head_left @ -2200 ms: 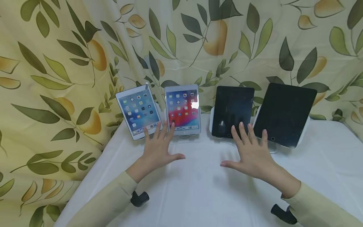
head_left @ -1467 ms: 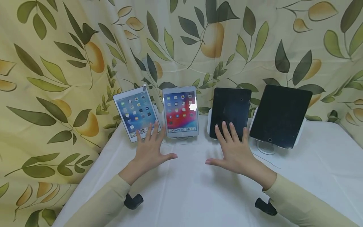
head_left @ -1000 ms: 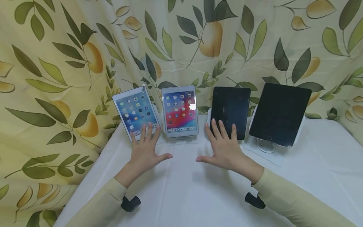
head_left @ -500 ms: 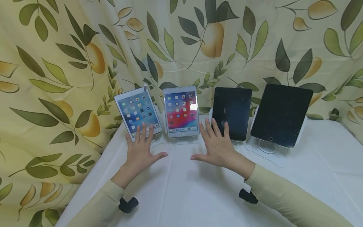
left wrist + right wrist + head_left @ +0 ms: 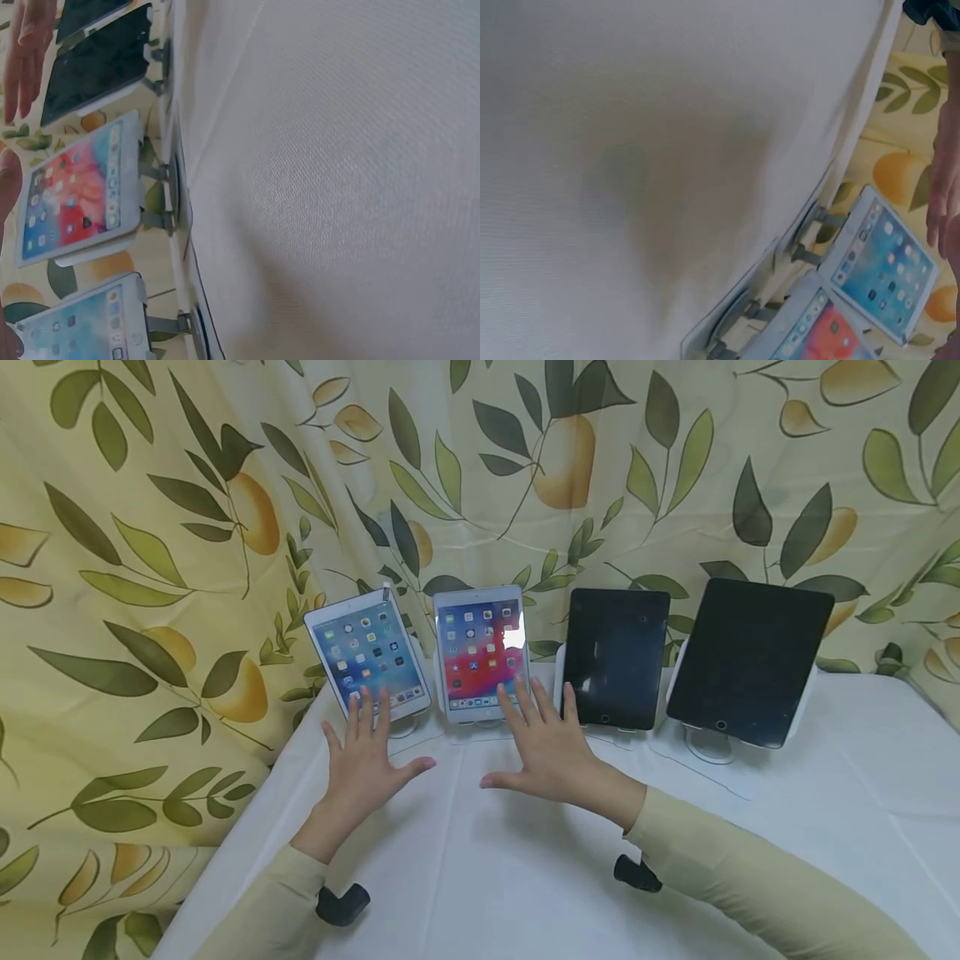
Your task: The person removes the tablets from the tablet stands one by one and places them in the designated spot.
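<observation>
In the head view, my left hand (image 5: pixel 358 768) hovers over the white cloth with fingers spread, its fingertips overlapping the lower edge of the tilted white tablet (image 5: pixel 366 647) with a blue home screen. My right hand (image 5: pixel 553 753), likewise spread and holding nothing, overlaps the lower right corner of a second white tablet (image 5: pixel 472 635) with a red and blue screen. Its little finger reaches the left edge of a dark-screened black tablet (image 5: pixel 618 652). Farther right leans a larger black tablet (image 5: pixel 750 660). The left wrist view shows the red-screen tablet (image 5: pixel 71 195) propped on a grey stand (image 5: pixel 161 195).
The tablets stand in a row on stands, one with a round base (image 5: pixel 708 747), along the back of a table with a white cloth (image 5: pixel 480 877). A leaf-and-fruit patterned curtain (image 5: pixel 465 552) hangs behind and at the left. Black wrist mounts (image 5: pixel 343 904) sit under both sleeves.
My right hand has swept left, from in front of the black tablets to the red-screen tablet's corner. My left hand has drifted a little left. The tablets have stayed in place.
</observation>
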